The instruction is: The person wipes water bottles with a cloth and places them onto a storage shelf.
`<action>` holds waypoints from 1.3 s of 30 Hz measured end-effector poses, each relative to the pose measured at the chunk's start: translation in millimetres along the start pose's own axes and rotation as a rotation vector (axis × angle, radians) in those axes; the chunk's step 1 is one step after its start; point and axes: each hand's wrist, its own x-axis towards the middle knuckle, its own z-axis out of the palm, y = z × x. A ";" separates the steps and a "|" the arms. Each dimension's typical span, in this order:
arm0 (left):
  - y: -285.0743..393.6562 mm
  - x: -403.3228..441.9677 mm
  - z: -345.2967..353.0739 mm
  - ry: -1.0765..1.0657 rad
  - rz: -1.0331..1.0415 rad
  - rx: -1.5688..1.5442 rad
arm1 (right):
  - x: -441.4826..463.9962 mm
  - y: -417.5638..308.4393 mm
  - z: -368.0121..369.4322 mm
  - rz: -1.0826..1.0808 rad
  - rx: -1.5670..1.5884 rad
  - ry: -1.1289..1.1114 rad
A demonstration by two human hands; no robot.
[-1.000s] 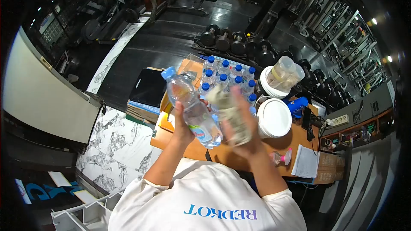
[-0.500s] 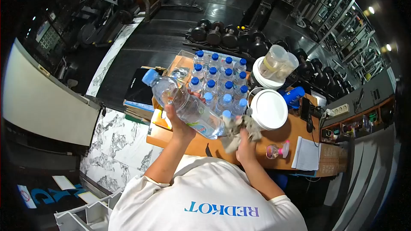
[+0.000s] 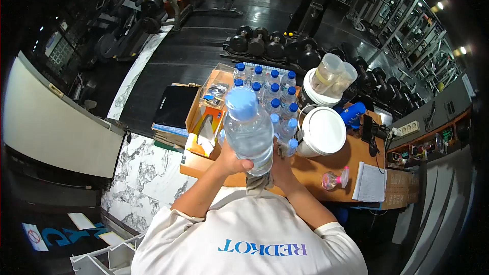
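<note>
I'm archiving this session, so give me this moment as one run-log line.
left hand: gripping clear bottle | right hand: holding grey cloth at bottle's base | blue cap: on | nearby: standing bottles, white bucket

Black floor (image 3: pixel 191 51) beside marbled tiles (image 3: pixel 145 175).

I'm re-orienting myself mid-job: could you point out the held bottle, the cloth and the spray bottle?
Bottle (image 3: pixel 249 136): head view, on its clear body below the blue cap.
Cloth (image 3: pixel 259 183): head view, on the bunched part showing beneath the bottle.
Spray bottle (image 3: pixel 329 181): head view, on its body.
</note>
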 end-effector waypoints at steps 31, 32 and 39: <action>61.0 15.1 -103.0 -0.201 0.315 0.480 | 63.2 23.8 91.4 0.611 1.333 -0.094; 53.5 17.9 -104.3 -0.248 0.293 0.317 | 52.7 27.2 88.1 0.599 1.334 -0.058; 28.1 33.0 -110.2 -0.469 0.093 0.306 | -22.7 36.7 57.1 0.721 0.829 -0.103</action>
